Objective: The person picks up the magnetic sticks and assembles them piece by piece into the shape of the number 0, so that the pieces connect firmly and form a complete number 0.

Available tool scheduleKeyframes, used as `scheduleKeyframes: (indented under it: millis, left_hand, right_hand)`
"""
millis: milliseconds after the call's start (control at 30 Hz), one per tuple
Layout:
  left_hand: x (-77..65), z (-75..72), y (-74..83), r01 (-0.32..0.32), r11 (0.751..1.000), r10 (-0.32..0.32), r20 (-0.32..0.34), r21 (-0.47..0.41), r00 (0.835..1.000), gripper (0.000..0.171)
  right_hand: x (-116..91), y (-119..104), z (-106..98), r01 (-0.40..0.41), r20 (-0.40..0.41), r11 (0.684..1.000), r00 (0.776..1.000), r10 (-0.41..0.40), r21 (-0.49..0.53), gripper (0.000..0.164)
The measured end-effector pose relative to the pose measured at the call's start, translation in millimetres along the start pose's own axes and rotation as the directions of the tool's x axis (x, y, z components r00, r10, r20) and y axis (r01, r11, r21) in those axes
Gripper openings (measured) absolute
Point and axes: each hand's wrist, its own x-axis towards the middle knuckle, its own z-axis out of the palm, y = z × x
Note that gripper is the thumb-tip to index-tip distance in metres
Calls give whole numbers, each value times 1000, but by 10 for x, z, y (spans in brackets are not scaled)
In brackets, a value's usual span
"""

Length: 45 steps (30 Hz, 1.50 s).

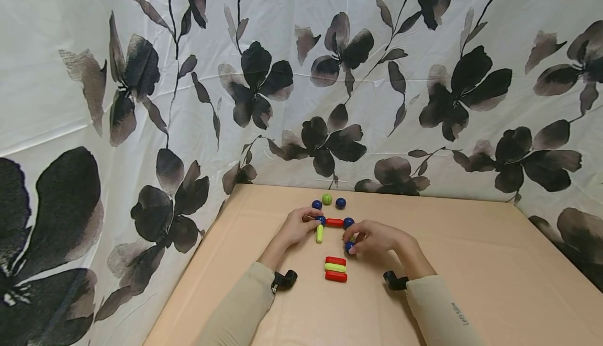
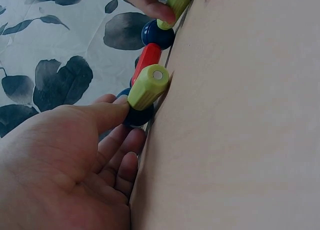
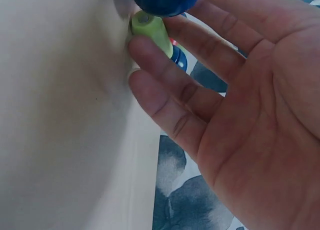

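My left hand [image 1: 298, 226] grips a blue ball [image 2: 139, 116] that joins a red rod [image 1: 334, 223] and a yellow-green rod [image 1: 319, 234]. The green rod's free end shows a round metallic tip in the left wrist view. At the red rod's other end sits a second blue ball [image 1: 348, 222], with another green rod [image 3: 154, 31] running from it toward me. My right hand [image 1: 377, 236] pinches a loose-looking blue ball [image 1: 349, 247] close to that rod's near end; whether they touch is hard to tell. Its lower fingers are spread beside the green rod in the right wrist view.
Behind the joined pieces lie a green ball [image 1: 327, 198] and blue balls [image 1: 341, 203] [image 1: 317, 204]. Nearer me, a red rod [image 1: 335, 260], a green rod [image 1: 335, 268] and another red rod [image 1: 336, 277] lie side by side on the tan table [image 1: 471, 252]. A floral cloth [image 1: 301, 100] hangs behind.
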Motion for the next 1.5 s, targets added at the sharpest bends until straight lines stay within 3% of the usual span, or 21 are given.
scheduleKeyframes:
  millis: [200,767,1500]
  left_hand:
    - [-10,-6,14,5,1000,-5,0,-5,1000,23]
    - [-9,7,14,15,1000,-15,-3,-11,1000,23]
    - [-17,-4,35,25,1000,-25,-2,-17,1000,23]
  right_hand:
    - [27,-28,42,8,30,1000,1000,-7,-18,21]
    - [54,-38,60,-26,-22,999,999,26,-31,23]
    - [49,-12,30,26,-39,999,999,-27,-29,22]
